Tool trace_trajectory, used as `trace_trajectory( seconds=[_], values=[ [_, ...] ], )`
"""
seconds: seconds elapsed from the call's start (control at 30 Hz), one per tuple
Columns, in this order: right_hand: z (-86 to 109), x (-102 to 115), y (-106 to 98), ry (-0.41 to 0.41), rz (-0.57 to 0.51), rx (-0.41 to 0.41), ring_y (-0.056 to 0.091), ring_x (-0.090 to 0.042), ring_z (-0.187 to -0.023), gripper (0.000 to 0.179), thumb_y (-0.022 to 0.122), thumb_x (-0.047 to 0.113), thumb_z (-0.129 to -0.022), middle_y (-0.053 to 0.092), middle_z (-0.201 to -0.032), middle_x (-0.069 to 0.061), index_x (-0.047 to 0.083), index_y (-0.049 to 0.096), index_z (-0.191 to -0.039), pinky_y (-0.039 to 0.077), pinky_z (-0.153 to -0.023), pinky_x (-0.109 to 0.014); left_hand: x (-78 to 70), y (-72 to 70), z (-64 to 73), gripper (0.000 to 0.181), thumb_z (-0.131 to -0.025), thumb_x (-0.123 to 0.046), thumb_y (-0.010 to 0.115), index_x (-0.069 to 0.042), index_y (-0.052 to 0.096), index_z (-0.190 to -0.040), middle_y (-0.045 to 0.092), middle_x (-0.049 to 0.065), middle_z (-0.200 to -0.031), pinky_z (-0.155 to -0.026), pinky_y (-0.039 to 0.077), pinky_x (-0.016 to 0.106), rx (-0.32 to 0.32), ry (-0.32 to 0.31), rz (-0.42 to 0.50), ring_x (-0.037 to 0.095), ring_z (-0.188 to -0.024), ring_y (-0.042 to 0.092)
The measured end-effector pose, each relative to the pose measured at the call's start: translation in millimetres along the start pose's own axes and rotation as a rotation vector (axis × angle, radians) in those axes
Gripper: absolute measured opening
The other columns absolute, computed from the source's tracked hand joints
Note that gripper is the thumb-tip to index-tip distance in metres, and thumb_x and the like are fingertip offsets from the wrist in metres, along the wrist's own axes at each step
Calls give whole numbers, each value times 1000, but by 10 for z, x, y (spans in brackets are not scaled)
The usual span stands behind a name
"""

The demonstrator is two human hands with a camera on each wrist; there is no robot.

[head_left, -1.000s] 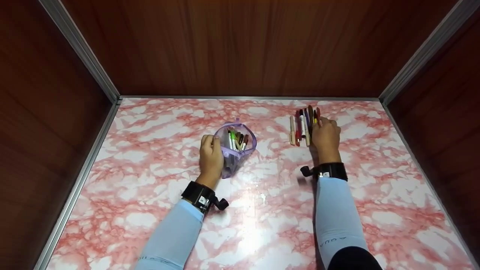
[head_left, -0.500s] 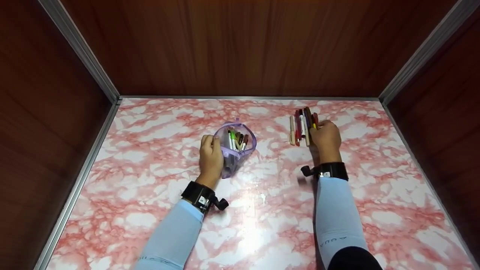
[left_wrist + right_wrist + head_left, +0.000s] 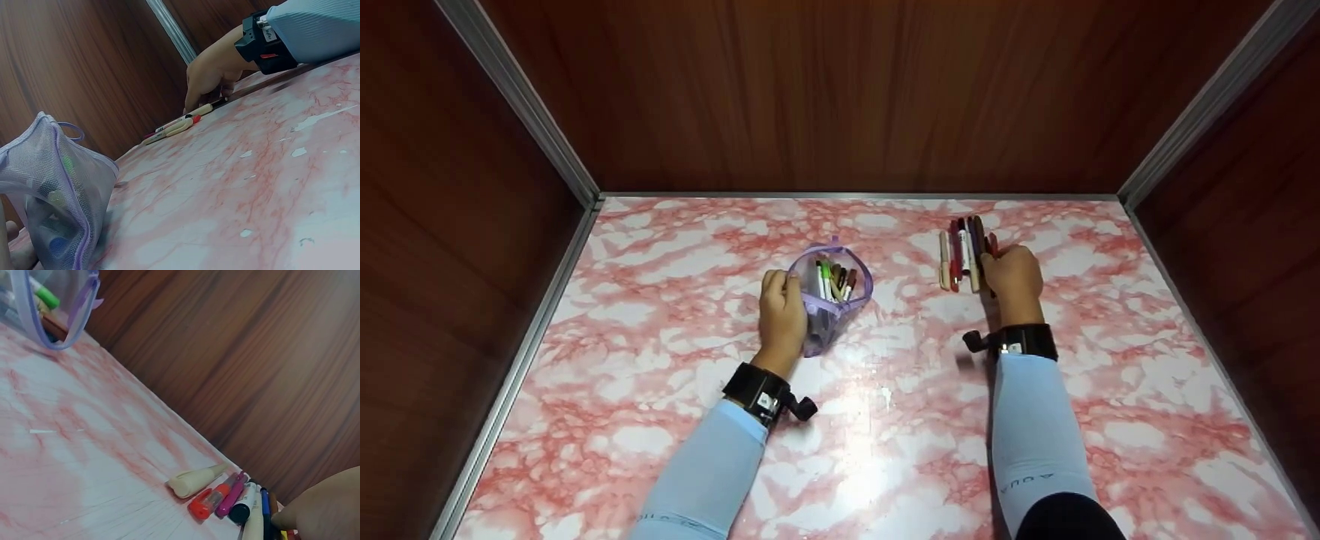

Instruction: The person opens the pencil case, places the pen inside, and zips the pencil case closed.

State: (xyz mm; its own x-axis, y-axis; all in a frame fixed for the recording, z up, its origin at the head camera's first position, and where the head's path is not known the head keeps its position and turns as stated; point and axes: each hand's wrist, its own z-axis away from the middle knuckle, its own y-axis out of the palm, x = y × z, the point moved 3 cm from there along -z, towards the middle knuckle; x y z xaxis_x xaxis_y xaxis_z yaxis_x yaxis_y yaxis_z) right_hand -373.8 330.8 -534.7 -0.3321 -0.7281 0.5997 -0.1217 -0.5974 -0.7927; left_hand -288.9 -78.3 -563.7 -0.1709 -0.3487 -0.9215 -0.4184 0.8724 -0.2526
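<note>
My left hand (image 3: 782, 315) grips the side of a purple mesh pencil pouch (image 3: 821, 330), whose round zipped mouth faces up. Several markers and pens (image 3: 832, 279) stand inside it, one with a green cap (image 3: 47, 297). At the right, my right hand (image 3: 1014, 276) holds pens at the end of a row of pens and markers (image 3: 965, 255) on the table. The tip of a red pen (image 3: 993, 241) shows beyond its fingers, and its thumb lies against the row in the right wrist view. A cream pen (image 3: 194, 481) lies at the row's left end. The palm hides the held pens' lower parts.
The table (image 3: 877, 450) has a pink and white marbled top. Dark wood panels (image 3: 840, 97) wall it in at the back and both sides, with grey metal strips (image 3: 855, 196) along the edges. Marbled surface lies between pouch and pen row.
The right hand has shifted slightly toward the person, drawing the red pen and its dark neighbours at the row's right end back with it. The left hand and pouch stay put.
</note>
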Motion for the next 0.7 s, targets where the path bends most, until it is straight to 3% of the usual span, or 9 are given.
trace_trajectory(
  seconds=[0.23,0.47,0.57,0.7],
  values=[
    [18,-22,-46,6,-52,36,72,-47,-126,48,63,32,-111,75,-140,-29,-7,74,-136,57,-108,-59,-4,0,11,27,-116,-20,54,-4,62,-96,57,12,-109,-84,50,33,-1,0,11,22,-95,56],
    [34,-62,-97,-2,-232,-12,73,-37,-108,42,64,28,-112,77,-129,-29,-9,78,-127,59,-81,-36,-13,-3,16,27,-116,-19,54,-5,60,-94,57,12,-109,-83,48,32,-2,13,6,21,-94,55],
    [37,-34,-125,-2,-334,-31,71,-31,-106,41,64,26,-112,76,-129,-27,-8,76,-132,58,-77,-28,-6,-1,12,28,-116,-18,54,-4,59,-92,56,12,-108,-82,47,31,-3,27,9,21,-93,54],
    [40,46,-169,-4,-480,-43,71,-24,-103,46,67,21,-112,71,-122,-17,-3,68,-150,58,-79,-25,-2,-2,10,27,-116,-20,54,-4,62,-96,58,13,-110,-82,50,33,0,11,1,21,-93,55]
  ],
)
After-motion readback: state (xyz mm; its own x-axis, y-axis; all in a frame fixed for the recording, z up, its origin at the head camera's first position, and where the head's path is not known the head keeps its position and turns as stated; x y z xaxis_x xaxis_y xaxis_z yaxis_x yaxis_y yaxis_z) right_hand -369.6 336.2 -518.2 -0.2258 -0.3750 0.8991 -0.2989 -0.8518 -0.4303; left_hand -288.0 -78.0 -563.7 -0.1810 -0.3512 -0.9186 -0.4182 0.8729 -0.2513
